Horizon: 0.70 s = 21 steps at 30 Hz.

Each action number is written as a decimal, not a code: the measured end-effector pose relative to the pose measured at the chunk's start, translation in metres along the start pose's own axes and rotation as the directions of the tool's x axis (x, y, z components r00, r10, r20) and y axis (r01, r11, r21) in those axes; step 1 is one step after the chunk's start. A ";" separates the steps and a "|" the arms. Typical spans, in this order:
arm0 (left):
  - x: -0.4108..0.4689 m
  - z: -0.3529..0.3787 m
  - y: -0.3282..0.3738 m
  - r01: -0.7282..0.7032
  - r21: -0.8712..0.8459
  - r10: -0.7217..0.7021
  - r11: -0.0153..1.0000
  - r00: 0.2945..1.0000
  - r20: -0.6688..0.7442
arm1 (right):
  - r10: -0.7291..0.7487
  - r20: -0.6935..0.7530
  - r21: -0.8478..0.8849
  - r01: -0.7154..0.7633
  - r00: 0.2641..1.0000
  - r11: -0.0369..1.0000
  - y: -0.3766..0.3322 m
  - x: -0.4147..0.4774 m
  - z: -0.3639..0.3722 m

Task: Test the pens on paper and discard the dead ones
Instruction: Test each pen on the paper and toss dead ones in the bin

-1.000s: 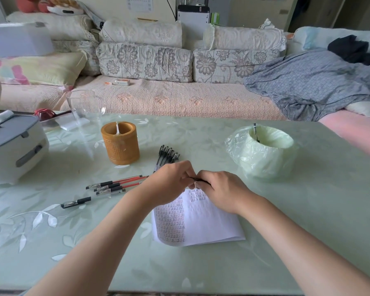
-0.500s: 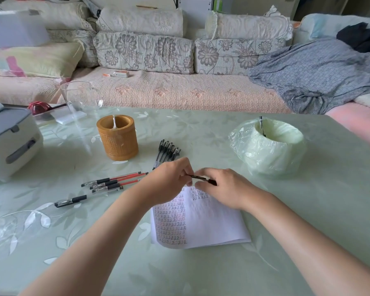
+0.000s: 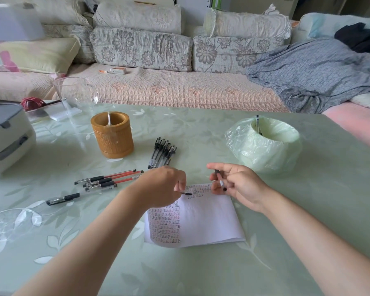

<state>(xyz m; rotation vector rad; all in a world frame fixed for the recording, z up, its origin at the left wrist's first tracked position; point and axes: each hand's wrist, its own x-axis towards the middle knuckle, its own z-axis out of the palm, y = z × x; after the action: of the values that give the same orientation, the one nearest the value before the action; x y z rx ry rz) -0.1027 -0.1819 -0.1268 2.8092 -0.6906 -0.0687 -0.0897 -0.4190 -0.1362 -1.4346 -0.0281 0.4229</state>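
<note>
Hands now apart: pen [image 3: 186,193] in left grip [image 3: 165,186], cap [image 3: 220,182] in right [image 3: 235,184].

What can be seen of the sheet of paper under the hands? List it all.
The paper is white and lies flat on the green table, just in front of the person. It looks like a thin stack, with a second edge showing along the bottom. Rows of small handwritten marks, black with some reddish, fill its left part and top edge; the rest is blank. The left hand holds a pen with its tip at the top rows. The right hand hovers over its top right corner.
</note>
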 end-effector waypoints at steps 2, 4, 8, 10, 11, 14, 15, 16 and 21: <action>0.001 0.003 0.000 -0.018 0.007 0.018 1.000 1.000 -0.024 | -0.024 0.028 -0.012 0.025 0.999 1.000 0.003 0.002 -0.001; 0.004 0.008 0.003 -0.035 -0.012 0.035 0.999 0.999 -0.039 | -0.036 0.029 -0.038 0.037 0.999 0.999 0.006 0.003 0.000; 0.009 0.020 0.013 -0.028 -0.058 0.028 0.998 1.000 -0.004 | -0.050 -0.015 -0.115 0.048 0.999 0.992 0.007 0.004 0.005; 0.011 0.025 0.015 -0.034 -0.015 0.035 0.999 0.999 0.019 | -0.051 -0.049 -0.176 0.042 0.997 0.983 0.006 0.004 0.006; 0.011 0.026 0.016 -0.038 0.019 0.037 0.999 0.999 0.026 | -0.051 -0.064 -0.206 0.037 0.997 0.978 0.006 0.003 0.006; 0.013 0.027 0.015 -0.029 0.033 0.028 0.999 0.999 0.045 | -0.070 -0.084 -0.283 0.043 0.994 0.958 0.008 0.002 0.008; 0.013 0.026 0.015 -0.029 0.013 0.028 1.000 0.998 0.050 | -0.068 -0.085 -0.291 0.040 0.994 0.956 0.008 0.002 0.009; 0.013 0.025 0.015 -0.029 -0.007 0.029 1.000 0.998 0.054 | -0.063 -0.083 -0.295 0.036 0.995 0.955 0.009 0.001 0.010; 0.011 0.022 0.014 -0.033 -0.067 0.037 0.997 0.997 0.061 | -0.098 -0.056 -0.387 0.068 0.994 0.919 0.012 -0.002 0.013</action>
<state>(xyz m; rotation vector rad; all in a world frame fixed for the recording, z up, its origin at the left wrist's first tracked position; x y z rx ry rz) -0.1015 -0.2036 -0.1450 2.7414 -0.7376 -0.1708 -0.0981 -0.4061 -0.1458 -1.8302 -0.1172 0.3023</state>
